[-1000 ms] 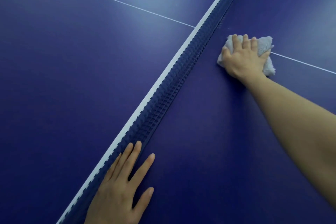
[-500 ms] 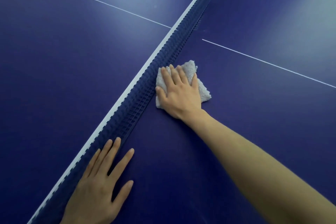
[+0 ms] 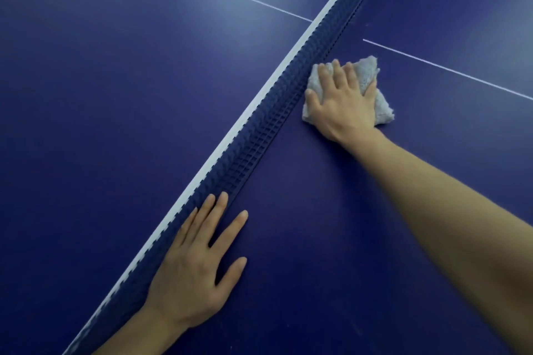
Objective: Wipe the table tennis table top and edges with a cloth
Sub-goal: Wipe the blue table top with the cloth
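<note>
A dark blue table tennis table top [image 3: 331, 239] fills the view. A crumpled light grey cloth [image 3: 372, 78] lies on it right beside the net, just below the white centre line. My right hand [image 3: 343, 104] presses flat on the cloth with fingers spread and straight, fingertips toward the net. My left hand [image 3: 196, 262] rests flat on the table lower down, its fingers straight and lying against the foot of the net.
The blue net [image 3: 259, 141] with a white top band runs diagonally from bottom left to top right and splits the table. A thin white centre line [image 3: 450, 70] crosses both halves. No table edge shows.
My right hand slid the cloth from the centre line toward me along the net, and it now lies a little closer to that line than half a second ago. The left hand stays planted.
</note>
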